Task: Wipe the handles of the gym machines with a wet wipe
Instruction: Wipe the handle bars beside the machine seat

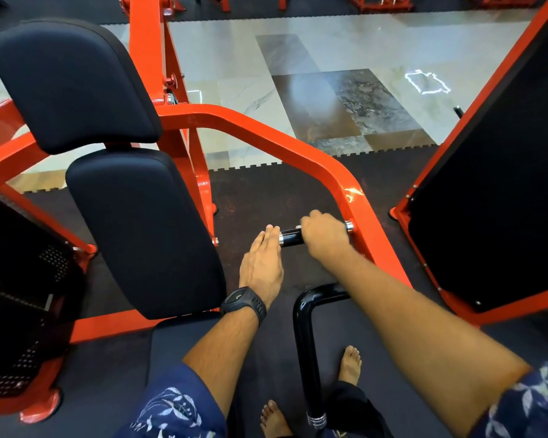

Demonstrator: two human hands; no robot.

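Note:
A short black handle with chrome end rings sticks out sideways from the red arm of a gym machine. My right hand is curled over the handle's right part. A small white bit of wet wipe shows at the edge of that fist; the remainder is hidden. My left hand, with a dark watch on the wrist, lies flat with straight fingers, its fingertips touching the handle's free left end.
The machine's black back pad and seat pad stand to the left. A bent black tube rises between my arms. A red-framed black panel stands to the right. My bare feet are on dark rubber matting; tiled floor lies beyond.

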